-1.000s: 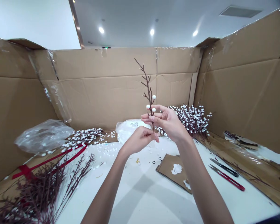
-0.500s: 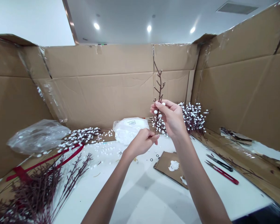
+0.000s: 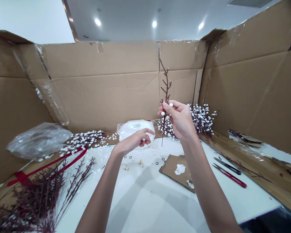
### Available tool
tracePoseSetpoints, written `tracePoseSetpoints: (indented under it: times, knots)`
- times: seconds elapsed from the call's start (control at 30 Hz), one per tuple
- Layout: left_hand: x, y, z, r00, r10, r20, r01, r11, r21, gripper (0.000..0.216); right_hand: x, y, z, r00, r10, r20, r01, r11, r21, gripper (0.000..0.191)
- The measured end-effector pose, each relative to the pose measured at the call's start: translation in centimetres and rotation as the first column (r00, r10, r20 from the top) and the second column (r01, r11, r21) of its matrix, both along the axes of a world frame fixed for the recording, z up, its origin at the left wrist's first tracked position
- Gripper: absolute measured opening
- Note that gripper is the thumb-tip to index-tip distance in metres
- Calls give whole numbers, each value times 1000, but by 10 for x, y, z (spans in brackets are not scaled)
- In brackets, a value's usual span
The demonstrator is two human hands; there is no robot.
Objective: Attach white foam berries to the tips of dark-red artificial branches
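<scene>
My right hand (image 3: pixel 180 118) pinches a thin brown artificial twig (image 3: pixel 167 85) and holds it upright over the table. A few white berries (image 3: pixel 163 113) sit on the twig's lower part by my fingers; the side branches above are bare. My left hand (image 3: pixel 137 139) is off the twig, to its left, with the index finger stretched out and the other fingers partly curled. It hovers in front of a clear bag of white beads (image 3: pixel 128 128). Loose white berries (image 3: pixel 106 155) are scattered on the table to its left.
A cardboard piece (image 3: pixel 172 173) with white glue lies below my right hand. Black snips (image 3: pixel 228 166) and red snips (image 3: pixel 230 175) lie at right. Bare brown twigs (image 3: pixel 38 197) are heaped at left. Berry-covered stems (image 3: pixel 201 119) stand behind; cardboard walls (image 3: pixel 99 94) surround the table.
My left hand has let go of the twig's lower stem and moved left, its index finger now extended. My right hand still holds the twig in nearly the same place.
</scene>
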State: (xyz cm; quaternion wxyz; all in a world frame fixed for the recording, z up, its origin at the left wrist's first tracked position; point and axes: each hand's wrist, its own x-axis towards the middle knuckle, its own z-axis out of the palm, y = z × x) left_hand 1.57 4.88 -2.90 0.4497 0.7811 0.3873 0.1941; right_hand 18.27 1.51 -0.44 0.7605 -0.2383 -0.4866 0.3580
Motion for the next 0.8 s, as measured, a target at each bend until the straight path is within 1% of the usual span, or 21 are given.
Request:
tracePoseSetpoints:
  times: [0.1,0.2,0.23,0.3,0.33,0.4,0.47,0.5,0.6,0.7,0.73,0.8]
  knots:
    - [-6,6,-2,999,-34,15,33,996,85,34,1,0,-1,998,-9,58,9,1000,-10,13]
    - [-7,5,-2,996,-63,66,55,991,121,35,0,2,-2,994,-2,111,2,1000,-3,11]
    - [-5,4,-2,992,-49,116,33,991,131,35,0,2,-3,993,2,122,-2,1000,-1,11]
    - [-2,1,0,957,2,290,-47,988,150,37,-2,3,-4,990,9,142,-10,1000,1,11]
    - [1,0,1,915,36,402,-105,983,152,38,-3,3,-5,988,9,154,-9,1000,3,12]
    - [5,-2,2,787,94,610,-220,966,135,39,-4,2,-5,983,-5,185,4,1000,5,14]
    - [9,-2,3,650,121,750,-296,950,103,38,-7,2,-6,975,-24,219,23,1000,5,16]
    - [10,-2,3,591,125,797,-315,945,85,36,-8,2,-6,971,-27,236,26,1000,7,16]
    - [15,-2,3,428,151,891,-308,951,-13,31,-14,0,-8,963,-12,270,5,1000,25,17]
    - [20,-3,3,259,209,943,-222,963,-152,31,-22,-1,-8,963,9,271,-21,999,44,19]
    - [22,-3,3,215,223,951,-192,964,-183,31,-25,-2,-9,964,2,267,-18,998,57,19]
    - [25,-5,3,162,237,958,-158,964,-212,29,-28,-3,-9,964,-38,262,15,996,90,18]
